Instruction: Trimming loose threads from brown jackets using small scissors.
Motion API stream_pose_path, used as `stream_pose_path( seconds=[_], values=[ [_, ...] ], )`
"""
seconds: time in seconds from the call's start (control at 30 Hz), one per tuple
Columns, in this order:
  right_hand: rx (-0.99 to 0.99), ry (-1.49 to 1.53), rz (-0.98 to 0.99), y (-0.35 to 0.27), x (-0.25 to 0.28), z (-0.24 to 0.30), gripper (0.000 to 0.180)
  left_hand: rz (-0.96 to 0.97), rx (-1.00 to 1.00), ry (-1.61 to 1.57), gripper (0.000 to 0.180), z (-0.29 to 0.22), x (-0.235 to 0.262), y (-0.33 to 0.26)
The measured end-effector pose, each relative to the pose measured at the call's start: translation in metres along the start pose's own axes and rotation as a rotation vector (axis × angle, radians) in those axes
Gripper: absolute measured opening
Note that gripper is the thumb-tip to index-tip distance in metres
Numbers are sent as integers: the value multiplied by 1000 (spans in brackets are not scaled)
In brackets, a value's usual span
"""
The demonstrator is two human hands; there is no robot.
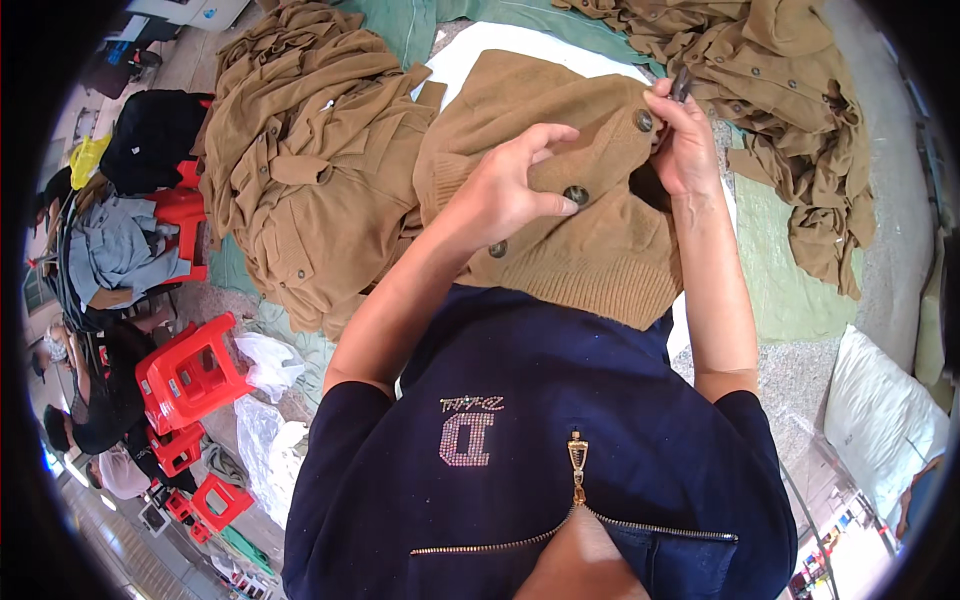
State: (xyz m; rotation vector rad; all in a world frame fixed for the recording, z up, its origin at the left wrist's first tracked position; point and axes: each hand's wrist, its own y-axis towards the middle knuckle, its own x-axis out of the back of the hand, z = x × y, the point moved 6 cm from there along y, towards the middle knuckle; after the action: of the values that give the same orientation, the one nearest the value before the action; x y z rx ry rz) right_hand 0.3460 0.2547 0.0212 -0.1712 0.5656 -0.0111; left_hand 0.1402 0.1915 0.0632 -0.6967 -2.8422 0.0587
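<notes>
A brown knitted cardigan (540, 110) with ribbed hems and large dark buttons lies across my lap. My left hand (508, 190) is over it with fingers and thumb spread apart. Its thumb tip is at a middle button (575, 195); I cannot tell whether it presses on it. My right hand (686, 145) is closed at the garment's right edge, beside the top button (642, 120). From between its thumb and fingers sticks a small dark object (682, 84), perhaps a tool, whose kind is hidden by the grip. Some right fingers are behind the cloth.
A big heap of brown knitwear (300, 180) lies close on the left, another pile (770, 90) at the far right. Red plastic stools (195, 372) and clear plastic bags (268, 365) stand left. A white sack (885, 420) lies right. People sit at the far left.
</notes>
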Motion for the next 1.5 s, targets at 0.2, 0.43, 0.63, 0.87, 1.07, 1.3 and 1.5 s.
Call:
stream_pose_path(
  seconds=[0.2, 0.43, 0.63, 0.87, 1.07, 1.3, 1.5],
  values=[
    [560, -1417, -70, -64, -53, 53, 27, -100, 132, -236, 65, -7, 10, -11],
    [790, -1360, 318, -121, -88, 42, 30, -47, 184, -448, 65, -6, 10, -15],
    [1001, -1481, 344, -130, -94, 34, 24, -31, 160, -411, 65, -4, 10, -14],
    [939, -1479, 338, -132, -93, 28, 33, -47, 122, -309, 65, 1, 8, -13],
    [985, -1462, 300, -129, -90, 24, 21, -53, 149, -299, 65, 3, 6, -12],
    [369, -831, 61, -111, -41, 11, 13, -22, 188, -327, 66, 3, 4, -16],
    [116, -454, -51, -102, -20, -2, 23, 74, 302, -390, 69, 8, -1, -25]
  ],
)
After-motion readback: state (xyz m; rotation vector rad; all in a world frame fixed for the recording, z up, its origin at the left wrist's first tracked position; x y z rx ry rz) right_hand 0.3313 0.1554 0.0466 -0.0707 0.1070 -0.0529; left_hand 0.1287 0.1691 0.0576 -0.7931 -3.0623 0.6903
